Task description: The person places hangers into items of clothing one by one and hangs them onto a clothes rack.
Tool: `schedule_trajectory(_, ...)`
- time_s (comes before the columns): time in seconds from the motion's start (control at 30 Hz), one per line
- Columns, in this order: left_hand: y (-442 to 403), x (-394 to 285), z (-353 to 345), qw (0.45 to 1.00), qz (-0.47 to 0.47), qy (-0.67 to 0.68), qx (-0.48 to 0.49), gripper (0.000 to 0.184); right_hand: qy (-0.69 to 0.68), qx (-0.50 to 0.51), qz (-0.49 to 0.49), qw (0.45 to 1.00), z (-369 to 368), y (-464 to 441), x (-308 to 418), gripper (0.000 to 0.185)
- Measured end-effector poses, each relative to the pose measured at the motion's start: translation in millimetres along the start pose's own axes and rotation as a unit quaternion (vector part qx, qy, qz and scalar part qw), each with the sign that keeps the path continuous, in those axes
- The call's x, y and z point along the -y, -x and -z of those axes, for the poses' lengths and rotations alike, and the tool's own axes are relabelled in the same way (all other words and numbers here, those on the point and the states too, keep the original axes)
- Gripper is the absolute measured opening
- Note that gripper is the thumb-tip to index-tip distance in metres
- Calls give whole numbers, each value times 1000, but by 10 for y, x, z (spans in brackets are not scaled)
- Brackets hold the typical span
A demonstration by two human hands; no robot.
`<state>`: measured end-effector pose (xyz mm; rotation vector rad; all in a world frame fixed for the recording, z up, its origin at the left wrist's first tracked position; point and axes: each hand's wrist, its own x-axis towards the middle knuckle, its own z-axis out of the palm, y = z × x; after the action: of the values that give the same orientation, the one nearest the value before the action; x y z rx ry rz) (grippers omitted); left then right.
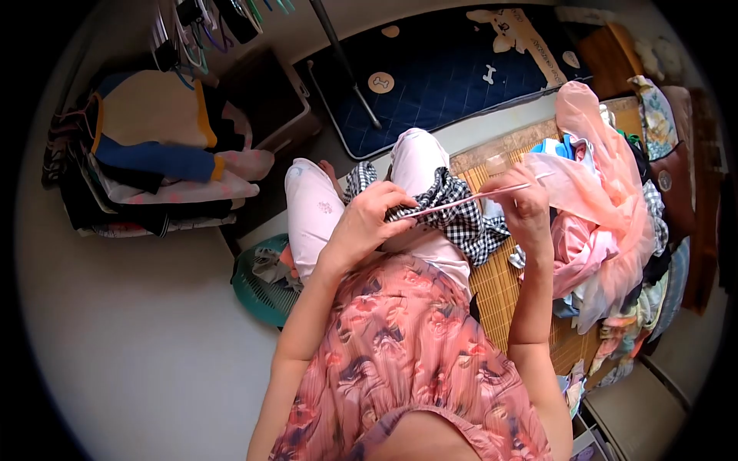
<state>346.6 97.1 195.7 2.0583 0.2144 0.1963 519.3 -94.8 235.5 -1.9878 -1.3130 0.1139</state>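
Note:
A black-and-white checked garment [461, 223] lies across my lap, over light pink trousers [311, 211]. My left hand [369, 223] is closed on its bunched cloth near one end of a thin pale pink hanger [453, 203]. To the right, my right hand [523, 200] pinches the hanger, which slants up between both hands. Part of the garment hangs down to the right of my knees, over the bamboo mat.
A heap of clothes with a sheer peach garment [615, 200] lies on the bamboo mat [500, 284] at right. Stacked hung clothes [154, 138] and a green basket [257, 296] are at left. A metal pole [342, 61] stands before a dark blue mat [438, 77].

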Motion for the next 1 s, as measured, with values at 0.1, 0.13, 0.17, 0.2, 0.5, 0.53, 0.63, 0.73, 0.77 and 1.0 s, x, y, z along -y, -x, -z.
schedule_trajectory(0.1, -10, 10, -28, 1000, -3, 5, 8, 28, 24, 9, 10, 1000, -88, 35, 88, 9)
schedule_trajectory(0.13, -13, 12, -37, 1000, -10, 5, 11, 29, 24, 9, 9, 1000, -154, 52, 126, 9)
schedule_trajectory(0.17, -7, 7, -42, 1000, -4, 2, 16, 31, 1, -2, 4, 1000, -229, 73, 157, 11)
schedule_trajectory(0.2, -9, -8, -43, 1000, -1, 0, 22, 34, -24, 2, -15, 1000, -290, 112, 175, 11)
schedule_trajectory(0.5, -63, -301, 278, 994, -58, -92, -13, 44, -384, -156, -237, 879, -577, 417, -128, 16)
schedule_trajectory(0.53, -60, -307, 272, 989, -82, -122, -23, 41, -396, -155, -225, 877, -580, 417, -127, 16)
schedule_trajectory(0.63, -56, -441, 231, 985, -106, -132, -9, 37, -405, -117, -196, 885, -492, 339, -38, 11)
schedule_trajectory(0.73, -56, -389, 179, 978, -108, -176, 30, 38, -295, -32, -170, 940, -379, 229, 62, 9)
schedule_trajectory(0.77, -65, -322, 163, 976, -120, -178, 36, 38, -216, -44, -59, 974, -354, 183, 42, 11)
schedule_trajectory(1.0, 26, -188, 328, 997, -2, 51, -55, 35, -426, -175, -217, 860, -465, 368, -153, 19)
